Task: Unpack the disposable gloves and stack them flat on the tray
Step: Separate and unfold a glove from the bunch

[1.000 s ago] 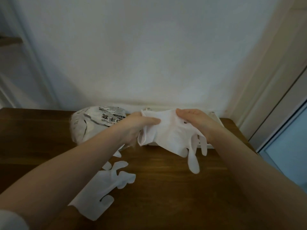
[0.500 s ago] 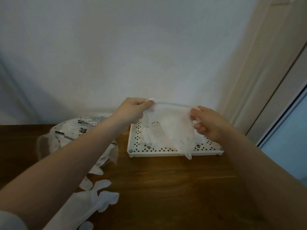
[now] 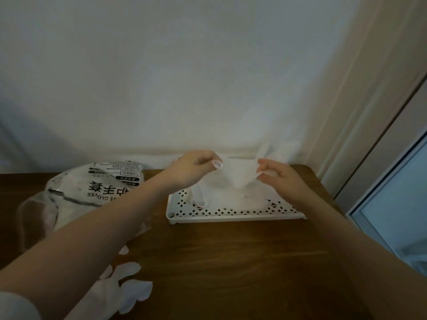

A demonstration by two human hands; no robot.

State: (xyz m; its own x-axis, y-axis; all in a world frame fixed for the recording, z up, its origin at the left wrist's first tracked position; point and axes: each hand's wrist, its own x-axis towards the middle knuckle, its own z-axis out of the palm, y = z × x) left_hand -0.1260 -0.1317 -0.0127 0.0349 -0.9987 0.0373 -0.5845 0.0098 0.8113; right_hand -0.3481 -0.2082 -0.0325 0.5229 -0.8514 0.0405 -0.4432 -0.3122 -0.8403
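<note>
Both hands (image 3: 196, 166) (image 3: 280, 175) pinch glove (image 3: 238, 174) cuff over tray (image 3: 231, 218); fingers hang down.

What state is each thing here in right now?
Left hand: pinching one edge of the held glove.
Right hand: pinching the other edge.
Held glove: stretched above the tray.
Tray: on table, gloves inside.
Glove bag: open, lying on table.
Loose glove: flat on table.
</note>
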